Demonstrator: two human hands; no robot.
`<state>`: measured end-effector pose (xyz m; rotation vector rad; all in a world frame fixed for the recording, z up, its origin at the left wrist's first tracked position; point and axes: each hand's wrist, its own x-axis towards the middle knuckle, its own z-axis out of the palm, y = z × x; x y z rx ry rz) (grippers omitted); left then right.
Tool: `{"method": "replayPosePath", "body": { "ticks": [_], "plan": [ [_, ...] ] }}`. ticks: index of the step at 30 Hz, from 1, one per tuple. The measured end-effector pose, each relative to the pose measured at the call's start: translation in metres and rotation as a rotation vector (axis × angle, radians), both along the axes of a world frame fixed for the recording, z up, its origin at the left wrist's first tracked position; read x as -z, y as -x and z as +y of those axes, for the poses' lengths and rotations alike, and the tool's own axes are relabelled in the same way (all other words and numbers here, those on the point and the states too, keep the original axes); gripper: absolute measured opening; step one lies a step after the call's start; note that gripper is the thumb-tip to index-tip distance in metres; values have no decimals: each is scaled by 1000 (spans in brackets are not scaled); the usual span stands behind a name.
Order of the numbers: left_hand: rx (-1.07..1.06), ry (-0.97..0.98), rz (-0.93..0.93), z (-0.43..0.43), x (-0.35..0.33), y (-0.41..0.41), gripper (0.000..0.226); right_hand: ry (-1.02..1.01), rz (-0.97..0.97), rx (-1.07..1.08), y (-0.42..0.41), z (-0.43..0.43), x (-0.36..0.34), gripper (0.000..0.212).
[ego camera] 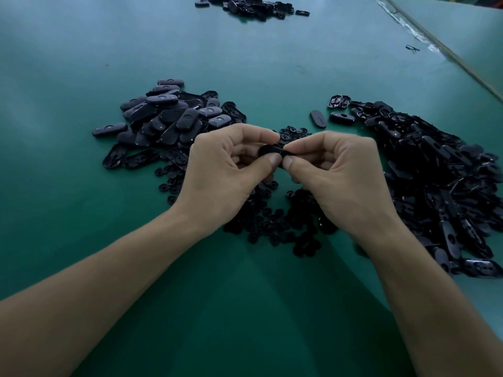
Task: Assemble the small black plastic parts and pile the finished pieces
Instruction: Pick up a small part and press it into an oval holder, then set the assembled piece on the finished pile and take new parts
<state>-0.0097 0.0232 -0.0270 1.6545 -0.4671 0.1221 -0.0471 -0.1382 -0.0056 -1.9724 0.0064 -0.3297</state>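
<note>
Above the green matte surface, the left hand and right hand meet, thumbs and fingertips of both pinching one small black oval plastic part between them. Under the hands lies a scatter of small black ring-shaped plastic clips, partly hidden by both wrists. A heap of black oval plastic pieces sits to the left, a larger pile of black open plastic shells to the right, and another black heap lies far back.

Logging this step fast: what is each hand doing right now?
Left hand: closed, pinching one end of the small black part.
Right hand: closed, pinching the other end of the same part.
</note>
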Motion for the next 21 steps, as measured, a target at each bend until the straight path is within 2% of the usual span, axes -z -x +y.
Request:
{"method": "replayPosePath", "body": {
  "ticks": [5, 8, 10, 12, 15, 18, 21],
  "plan": [
    [-21, -15, 2, 1, 2, -1, 22, 1, 5, -38, 1, 1, 0, 20],
    [-43, -22, -2, 1, 4, -2, 19, 40, -1, 15, 0, -1, 1, 18],
    [-70, 9, 10, 1, 6, -3, 18, 164, -33, 129, 0, -5, 2, 18],
    [-102, 62, 37, 2, 8, -6, 18, 396, -53, 256, 0, -12, 2, 25],
    [-140, 159, 95, 1, 9, -8, 22, 668, 40, 340, 1, -24, 5, 38],
    [-183, 232, 185, 0, 7, -11, 25, 777, 170, 310, -2, -29, 6, 44],
    [-259, 240, 242, 0, 5, -13, 50, 837, 261, 259, -4, -28, 7, 44]
  ]
}}
